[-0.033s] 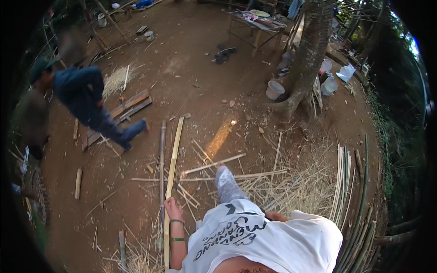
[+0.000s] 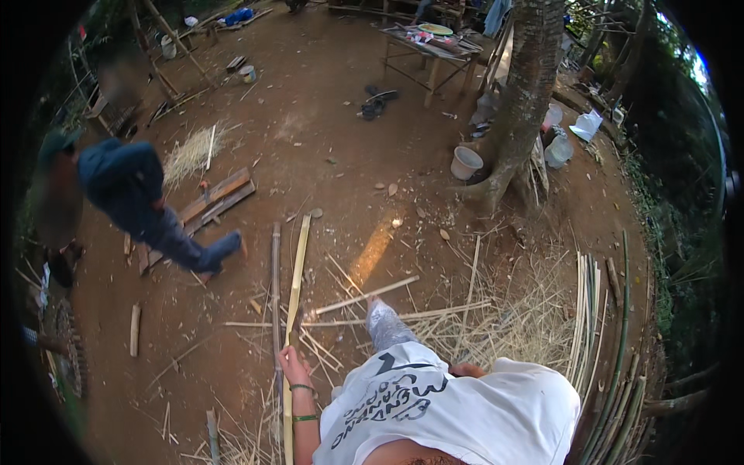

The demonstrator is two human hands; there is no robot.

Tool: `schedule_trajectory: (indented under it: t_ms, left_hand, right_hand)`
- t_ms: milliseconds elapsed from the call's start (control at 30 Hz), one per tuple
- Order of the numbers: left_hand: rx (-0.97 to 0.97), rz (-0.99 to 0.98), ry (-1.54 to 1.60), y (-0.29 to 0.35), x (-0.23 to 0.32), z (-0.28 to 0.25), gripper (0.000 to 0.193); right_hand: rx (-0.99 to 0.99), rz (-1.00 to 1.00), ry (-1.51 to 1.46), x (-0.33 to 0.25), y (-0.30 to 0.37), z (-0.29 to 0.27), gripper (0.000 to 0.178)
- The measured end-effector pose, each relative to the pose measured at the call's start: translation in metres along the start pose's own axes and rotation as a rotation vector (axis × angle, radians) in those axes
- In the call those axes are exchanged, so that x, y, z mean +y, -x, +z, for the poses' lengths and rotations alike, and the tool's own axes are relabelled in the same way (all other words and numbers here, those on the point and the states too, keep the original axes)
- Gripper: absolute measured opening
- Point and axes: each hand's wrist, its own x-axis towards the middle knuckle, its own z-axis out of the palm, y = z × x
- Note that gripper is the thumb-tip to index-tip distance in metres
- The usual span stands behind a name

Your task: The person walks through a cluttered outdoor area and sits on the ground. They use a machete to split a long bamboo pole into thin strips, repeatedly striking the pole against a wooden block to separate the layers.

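My left hand [image 2: 294,366] is closed around a long pale bamboo strip [image 2: 297,271], which runs from beside my left forearm out over the dirt ground. Green bands circle that wrist and forearm. Just left of the strip lies a darker, thin pole [image 2: 276,298], nearly parallel to it. Only a small part of my right hand [image 2: 468,370] shows past the edge of my white shirt. Its fingers are hidden, so what it holds, if anything, cannot be seen. Loose split sticks [image 2: 364,296] lie crossed in front of me, near my foot.
Pale shavings [image 2: 511,333] cover the ground at right, beside long strips [image 2: 583,318] and green poles [image 2: 620,333]. A bucket [image 2: 466,163] stands by a tree trunk [image 2: 523,108]. A person [image 2: 132,194] is near planks [image 2: 217,198] at left; a table [image 2: 430,50] stands behind.
The whole view has shifted slightly, with the ground things now lower in it. The person at left has moved further left. My left hand still grips the bamboo strip.
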Motion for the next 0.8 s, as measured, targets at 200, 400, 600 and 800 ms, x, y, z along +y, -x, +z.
schedule_trajectory:
  t_ms: [200, 400, 600, 800]
  left_hand:
    - [0.023, -0.005, 0.064, -0.072, 0.043, 0.144, 0.022]
    - [0.025, 0.036, -0.008, -0.159, 0.092, 0.266, 0.023]
    - [-0.148, 0.043, -0.190, -0.288, 0.148, 0.440, 0.022]
    - [-0.362, 0.044, -0.410, -0.455, 0.191, 0.678, 0.027]
  right_hand:
    - [0.203, -0.558, 0.204, -0.111, -0.118, -0.205, 0.017]
    - [0.449, -0.144, -0.141, -0.353, -0.096, -0.389, 0.028]
    - [0.613, -0.198, -0.145, -0.478, -0.101, -0.527, 0.049]
    - [0.575, -0.011, -0.160, -0.467, -0.236, -0.581, 0.037]
